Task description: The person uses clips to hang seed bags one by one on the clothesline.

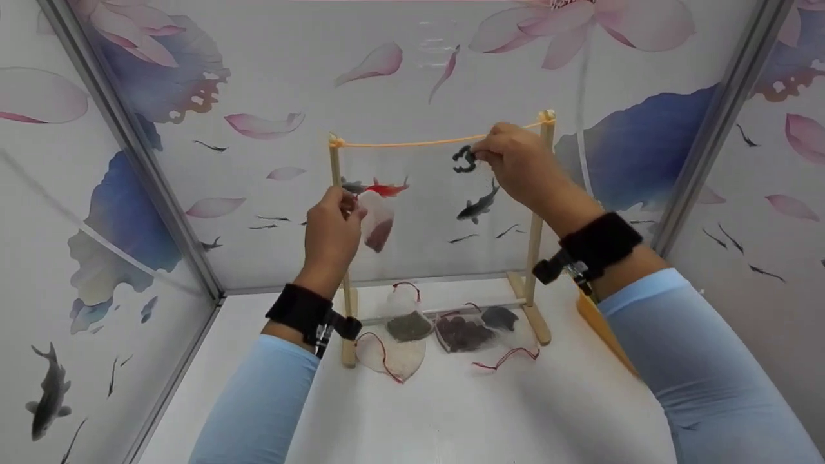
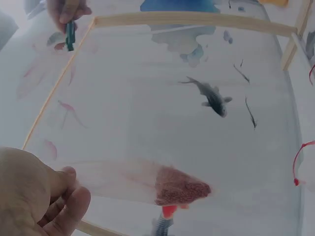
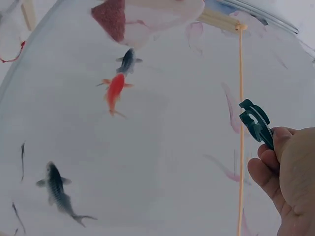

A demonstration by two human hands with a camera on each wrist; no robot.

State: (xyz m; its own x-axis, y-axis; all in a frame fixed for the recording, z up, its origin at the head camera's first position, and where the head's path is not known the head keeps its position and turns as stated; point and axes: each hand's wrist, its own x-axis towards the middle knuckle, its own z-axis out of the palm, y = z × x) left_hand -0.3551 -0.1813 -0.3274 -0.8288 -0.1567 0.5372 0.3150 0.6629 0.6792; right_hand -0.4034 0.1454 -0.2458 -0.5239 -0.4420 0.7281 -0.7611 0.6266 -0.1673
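Your left hand [image 1: 332, 227] pinches the sheer bag [image 1: 376, 218] by its upper end; the bag hangs below the string [image 1: 412, 143], close to the left post [image 1: 335, 166], its long axis running mostly downward to the dark red filling [image 1: 379, 236]. Your right hand [image 1: 521, 164] pinches the green clip [image 1: 463, 159] beside the string, toward the right post [image 1: 535, 241]. From the clip, the bag lies leftward and lower, well apart; you can't tell whether clip and string touch.
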